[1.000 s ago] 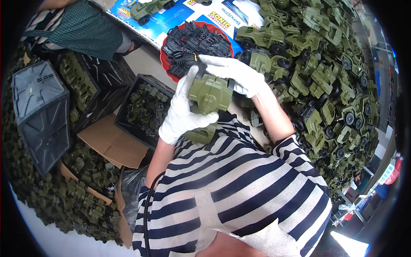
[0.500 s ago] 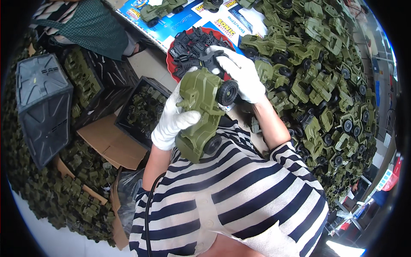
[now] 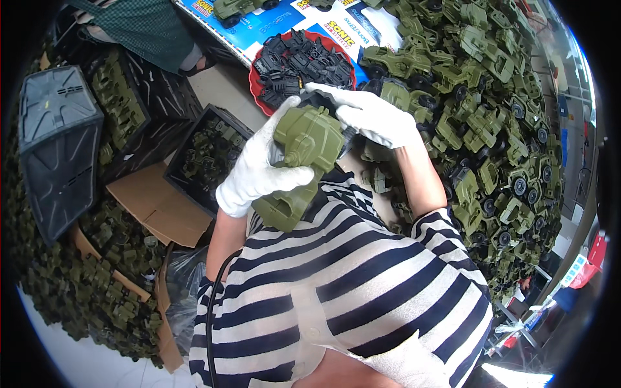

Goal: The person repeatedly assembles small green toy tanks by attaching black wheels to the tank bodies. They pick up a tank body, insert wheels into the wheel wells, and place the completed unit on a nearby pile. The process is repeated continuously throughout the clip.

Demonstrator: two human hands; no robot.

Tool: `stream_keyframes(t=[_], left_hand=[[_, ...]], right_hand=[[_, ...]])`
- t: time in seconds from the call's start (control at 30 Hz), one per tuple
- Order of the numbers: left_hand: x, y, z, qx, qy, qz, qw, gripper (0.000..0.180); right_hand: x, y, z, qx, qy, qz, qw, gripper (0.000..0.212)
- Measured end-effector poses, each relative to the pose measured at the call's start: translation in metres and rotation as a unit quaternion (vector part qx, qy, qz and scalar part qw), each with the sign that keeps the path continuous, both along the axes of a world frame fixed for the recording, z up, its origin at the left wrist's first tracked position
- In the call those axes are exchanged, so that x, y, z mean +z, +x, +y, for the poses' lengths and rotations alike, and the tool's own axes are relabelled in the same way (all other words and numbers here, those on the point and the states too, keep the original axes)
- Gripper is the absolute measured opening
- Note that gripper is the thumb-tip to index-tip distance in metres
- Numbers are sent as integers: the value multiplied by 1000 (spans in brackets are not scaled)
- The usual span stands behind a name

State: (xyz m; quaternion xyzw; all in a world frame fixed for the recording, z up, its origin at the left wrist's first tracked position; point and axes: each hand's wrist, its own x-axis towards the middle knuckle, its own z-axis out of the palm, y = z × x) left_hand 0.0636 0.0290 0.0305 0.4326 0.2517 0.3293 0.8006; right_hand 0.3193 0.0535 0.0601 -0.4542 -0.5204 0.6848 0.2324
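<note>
Toy assembly workshop or factory floor, by look of stock. Large heap of olive-green toy vehicles point(image 3: 475, 129) at right, many with black wheels point(image 3: 519, 186). Red bowl point(image 3: 257, 95) full of black plastic parts point(image 3: 304, 64) beside blue-and-white printed sheet point(image 3: 284, 27). Black crates point(image 3: 162, 97) at left holding green pieces point(image 3: 119, 103); second big pile of green parts point(image 3: 77, 291) near brown cardboard point(image 3: 158, 202). Left hand point(image 3: 255, 167) and right hand point(image 3: 378, 118) both white-gloved; another person point(image 3: 149, 35) in green checked cloth nearby.
</note>
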Motion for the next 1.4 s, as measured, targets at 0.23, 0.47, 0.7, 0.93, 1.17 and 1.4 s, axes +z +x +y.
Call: stream_keyframes(t=[0.23,0.47,0.7,0.93,1.17,1.4], left_hand=[[-14,-14,-14,-21,-139,-103,985,103],[-14,-15,-28,-10,-258,-154,954,102],[10,0,-16,25,-158,-59,985,96],[26,1,-12,-6,-157,-76,985,90],[22,8,-7,-9,-186,-39,982,70],[27,7,-10,5,-220,-51,974,63]], right_hand=[[-7,6,11,146,218,-109,959,75],[-4,-6,-1,73,306,-22,949,58],[0,-6,-7,-79,260,-35,962,44],[-10,4,-9,-143,136,106,975,49],[-32,-8,-22,-193,-74,214,955,56],[-45,-9,-26,-228,-123,273,926,55]])
